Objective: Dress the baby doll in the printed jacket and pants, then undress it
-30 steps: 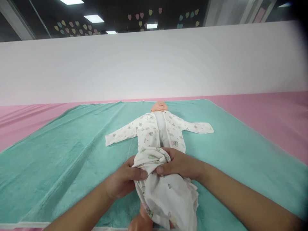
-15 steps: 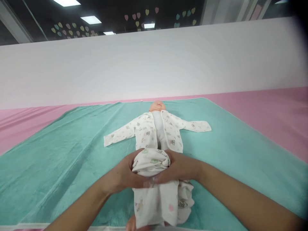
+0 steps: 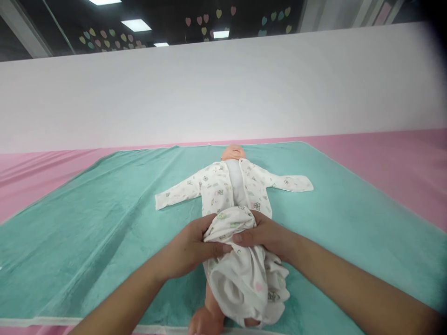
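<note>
- Lower folds of the patterned cloth (image 3: 240, 288), which half a second earlier hung fairly flat over the baby doll's foot (image 3: 206, 321), had crumpled and swung to the right of the view, baring that foot and some of its shin.
- For the work in hand, I judged that this freed the foot but left the cloth slack and unsmoothed below my grip.
- Both hands stayed on the gathered upper part, above the doll's legs: my left hand (image 3: 190, 249) curled round one side, thumb pressed across the front; my right hand (image 3: 268, 235) pinched the other side, its thumb near the left one. Whether the bunch encircled a leg, I couldn't fairly tell from that angle.
- Just beyond lay the open jacket (image 3: 217, 190), sleeves spread, its front edges apart over the doll's grey torso (image 3: 237, 181).
- No brand, label or writing could be read; the cloth and jacket showed only small printed motifs.
- Farther off came the doll's head (image 3: 233, 152) on the green blanket (image 3: 104, 218), then the pink sheet (image 3: 394, 172), white wall (image 3: 223, 93) and coloured hearts (image 3: 219, 14), likewise without lettering.
</note>
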{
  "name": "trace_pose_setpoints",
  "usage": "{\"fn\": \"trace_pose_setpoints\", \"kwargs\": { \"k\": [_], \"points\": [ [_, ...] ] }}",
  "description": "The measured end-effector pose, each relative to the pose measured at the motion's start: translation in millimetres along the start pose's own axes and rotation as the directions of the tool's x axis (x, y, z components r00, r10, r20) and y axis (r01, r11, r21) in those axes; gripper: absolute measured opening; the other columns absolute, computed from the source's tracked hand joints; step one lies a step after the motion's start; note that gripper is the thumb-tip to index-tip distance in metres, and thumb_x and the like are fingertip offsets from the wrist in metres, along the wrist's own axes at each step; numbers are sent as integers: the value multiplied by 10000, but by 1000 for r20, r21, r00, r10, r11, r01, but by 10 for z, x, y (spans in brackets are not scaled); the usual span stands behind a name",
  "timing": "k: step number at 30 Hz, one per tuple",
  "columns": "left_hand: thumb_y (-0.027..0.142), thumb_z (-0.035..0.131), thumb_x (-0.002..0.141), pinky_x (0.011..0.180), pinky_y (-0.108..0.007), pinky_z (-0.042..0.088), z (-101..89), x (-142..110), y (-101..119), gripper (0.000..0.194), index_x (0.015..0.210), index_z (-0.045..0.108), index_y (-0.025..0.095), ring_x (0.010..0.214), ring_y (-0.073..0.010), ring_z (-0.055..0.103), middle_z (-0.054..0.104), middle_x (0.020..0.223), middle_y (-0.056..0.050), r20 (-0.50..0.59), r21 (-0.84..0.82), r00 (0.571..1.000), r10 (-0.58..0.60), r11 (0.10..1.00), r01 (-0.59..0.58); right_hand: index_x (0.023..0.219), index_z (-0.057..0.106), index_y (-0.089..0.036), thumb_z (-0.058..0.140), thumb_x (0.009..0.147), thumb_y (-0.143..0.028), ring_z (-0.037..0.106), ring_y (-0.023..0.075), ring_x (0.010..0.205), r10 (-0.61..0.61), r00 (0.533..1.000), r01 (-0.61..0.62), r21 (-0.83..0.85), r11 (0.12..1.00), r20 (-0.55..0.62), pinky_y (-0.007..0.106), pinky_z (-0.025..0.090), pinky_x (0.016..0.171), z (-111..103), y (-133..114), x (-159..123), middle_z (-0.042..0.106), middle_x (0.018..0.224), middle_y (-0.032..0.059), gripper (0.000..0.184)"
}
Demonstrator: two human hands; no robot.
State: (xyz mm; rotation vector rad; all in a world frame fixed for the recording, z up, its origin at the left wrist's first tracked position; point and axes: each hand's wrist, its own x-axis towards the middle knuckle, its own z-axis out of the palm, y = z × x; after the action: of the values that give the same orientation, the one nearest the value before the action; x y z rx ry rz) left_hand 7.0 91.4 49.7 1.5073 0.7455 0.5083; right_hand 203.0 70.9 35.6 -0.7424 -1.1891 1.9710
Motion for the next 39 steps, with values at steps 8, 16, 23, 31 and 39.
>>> {"fn": "trace_pose_setpoints", "kwargs": {
  "k": [8, 16, 23, 31, 39],
  "points": [
    [57, 592, 651, 577, -203, 393, -11, 27, -90, 218, 827, 551, 178, 611, -115, 518, 560, 675, 28, -193, -305, 981, -15, 951, -45, 974, 654, -196, 785, 567, -351, 595, 198, 833, 98, 995, -100, -365, 926, -25, 310, 468, 714, 31, -60, -11, 658, 892, 26, 455],
    [86, 581, 681, 588, -223, 418, 37, 1, -44, 173, 835, 567, 164, 644, -138, 548, 591, 736, -14, -113, -465, 993, -32, 885, -25, 838, 664, -198, 728, 603, -276, 570, 168, 754, 49, 997, -72, -418, 906, -66, 276, 441, 661, 92, -28, -32, 637, 790, -1, 255],
    [303, 779, 593, 729, -279, 434, -48, 10, -145, 621, 1146, 523, 180, 889, -234, 572, 620, 981, -61, 50, -253, 998, 39, 967, -25, 714, 637, -140, 584, 601, -100, 553, 139, 644, -22, 991, 11, -87, 996, -130, 263, 432, 602, 33, 72, 2, 601, 671, -7, 131],
    [203, 642, 689, 659, -246, 464, 182, -193, 107, 496, 1157, 477, 225, 862, -193, 589, 629, 979, -11, -158, 300, 987, -34, 951, 81, 831, 665, -119, 639, 627, -99, 591, 161, 653, -133, 988, 140, 88, 986, -76, 284, 457, 632, 29, 92, -40, 621, 639, 8, 206],
    [55, 464, 658, 668, -257, 424, 487, -148, -13, 265, 869, 538, 197, 794, -169, 558, 601, 867, -7, -443, 653, 837, 322, 756, 55, 779, 642, -138, 704, 667, -223, 557, 133, 684, -129, 983, 154, -206, 966, 129, 268, 433, 661, 0, 82, -113, 606, 712, -4, 153]
  ]
}}
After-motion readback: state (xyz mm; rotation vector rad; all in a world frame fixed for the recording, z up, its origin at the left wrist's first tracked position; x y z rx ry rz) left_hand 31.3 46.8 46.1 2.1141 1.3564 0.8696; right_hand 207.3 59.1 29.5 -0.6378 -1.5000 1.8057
